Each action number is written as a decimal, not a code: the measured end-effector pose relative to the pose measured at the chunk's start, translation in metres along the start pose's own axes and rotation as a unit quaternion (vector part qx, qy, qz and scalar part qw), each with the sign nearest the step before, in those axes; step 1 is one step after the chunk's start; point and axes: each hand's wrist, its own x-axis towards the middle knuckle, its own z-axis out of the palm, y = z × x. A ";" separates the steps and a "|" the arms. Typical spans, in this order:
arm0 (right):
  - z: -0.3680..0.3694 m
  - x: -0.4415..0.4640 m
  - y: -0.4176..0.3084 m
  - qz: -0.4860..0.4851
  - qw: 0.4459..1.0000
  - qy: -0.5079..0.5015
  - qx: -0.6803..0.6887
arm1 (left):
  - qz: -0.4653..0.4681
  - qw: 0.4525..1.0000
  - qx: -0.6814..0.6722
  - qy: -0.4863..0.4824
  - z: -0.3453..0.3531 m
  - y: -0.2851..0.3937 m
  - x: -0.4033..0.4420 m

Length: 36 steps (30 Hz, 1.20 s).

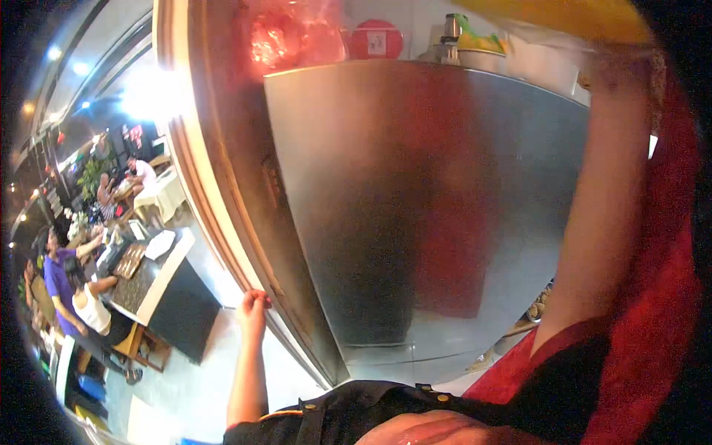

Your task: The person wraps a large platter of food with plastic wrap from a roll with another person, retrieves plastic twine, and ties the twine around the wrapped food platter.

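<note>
My left hand (256,302) is closed, with its curled fingers at the pale edge of a tall wooden door frame (245,222). My right arm (604,200) is raised along the right side of the view. Around the top right, my right hand (623,68) is blurred and its fingers are hidden. A large smeared yellow thing (575,18) lies right by it, too unclear to name. In front of me stands a broad shiny metal panel (371,185) with blurred dark and red reflections.
Above the panel are a red plastic bag (289,37), a round red object (377,41) and a yellow-green packet (480,41). Beyond the frame at left, people (89,304) are by a dark counter (182,304); others sit at a cloth-covered table (162,196). Red cloth (656,297) hangs at right.
</note>
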 end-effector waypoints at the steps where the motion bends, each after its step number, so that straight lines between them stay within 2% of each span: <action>1: 0.028 0.002 -0.012 0.000 0.998 -0.027 0.062 | 0.026 0.999 -0.043 -0.020 0.003 0.008 -0.004; 2: 0.068 0.002 -0.023 0.008 0.987 -0.066 0.145 | 0.010 0.999 0.007 -0.031 0.000 0.027 -0.012; 5: 0.172 0.000 -0.045 0.060 0.915 -0.192 0.349 | 0.033 0.993 -0.105 -0.045 -0.018 0.032 -0.009; 6: 0.206 -0.005 -0.050 0.080 0.885 -0.231 0.396 | 0.035 0.993 -0.103 -0.049 -0.030 0.043 -0.004; 8: 0.283 -0.026 -0.058 0.118 0.829 -0.291 0.462 | 0.103 0.990 -0.089 -0.024 -0.065 0.064 0.001; 10: 0.342 -0.062 -0.065 0.126 0.806 -0.302 0.493 | 0.113 0.987 -0.112 0.011 -0.097 0.065 0.004; 12: 0.379 -0.110 -0.078 0.121 0.806 -0.269 0.514 | 0.103 0.983 -0.139 0.056 -0.141 0.044 0.006; 13: 0.393 -0.129 -0.074 0.100 0.811 -0.315 0.484 | 0.094 0.981 -0.150 0.082 -0.159 0.038 0.005; 14: 0.406 -0.146 -0.064 0.076 0.809 -0.361 0.457 | 0.086 0.978 -0.161 0.099 -0.173 0.034 0.004; 16: 0.428 -0.179 -0.064 -0.052 0.839 -0.368 0.398 | 0.060 0.974 -0.178 0.129 -0.198 0.024 -0.006; 18: 0.439 -0.210 -0.066 -0.101 0.831 -0.382 0.392 | 0.037 0.967 -0.201 0.153 -0.214 0.018 -0.027; 20: 0.461 -0.235 -0.069 -0.078 0.773 -0.423 0.467 | 0.017 0.960 -0.228 0.164 -0.230 0.007 -0.050; 22: 0.467 -0.256 -0.081 0.003 0.698 -0.462 0.546 | -0.002 0.953 -0.253 0.169 -0.237 -0.003 -0.072; 23: 0.469 -0.260 -0.078 0.000 0.684 -0.464 0.563 | -0.009 0.950 -0.259 0.173 -0.243 -0.006 -0.081; 25: 0.481 -0.262 -0.045 0.161 0.544 -0.506 0.650 | -0.019 0.944 -0.271 0.187 -0.254 -0.012 -0.090; 28: 0.494 -0.280 -0.027 0.178 0.509 -0.491 0.684 | -0.022 0.934 -0.302 0.190 -0.298 -0.033 -0.127; 30: 0.497 -0.287 -0.020 0.162 0.517 -0.478 0.691 | -0.002 0.931 -0.322 0.172 -0.343 -0.051 -0.151; 32: 0.510 -0.292 -0.001 0.064 0.615 -0.488 0.616 | 0.034 0.937 -0.302 0.175 -0.375 -0.045 -0.156; 33: 0.516 -0.292 0.003 0.063 0.611 -0.486 0.621 | 0.048 0.935 -0.240 0.256 -0.346 0.004 -0.144; 34: 0.521 -0.294 0.004 0.025 0.671 -0.486 0.560 | 0.049 0.924 -0.173 0.337 -0.318 0.054 -0.132; 35: 0.526 -0.301 0.003 -0.011 0.723 -0.483 0.494 | 0.120 0.931 -0.233 0.254 -0.325 0.059 -0.133; 36: 0.535 -0.311 0.003 -0.005 0.717 -0.484 0.501 | 0.187 0.924 -0.288 0.169 -0.334 0.064 -0.135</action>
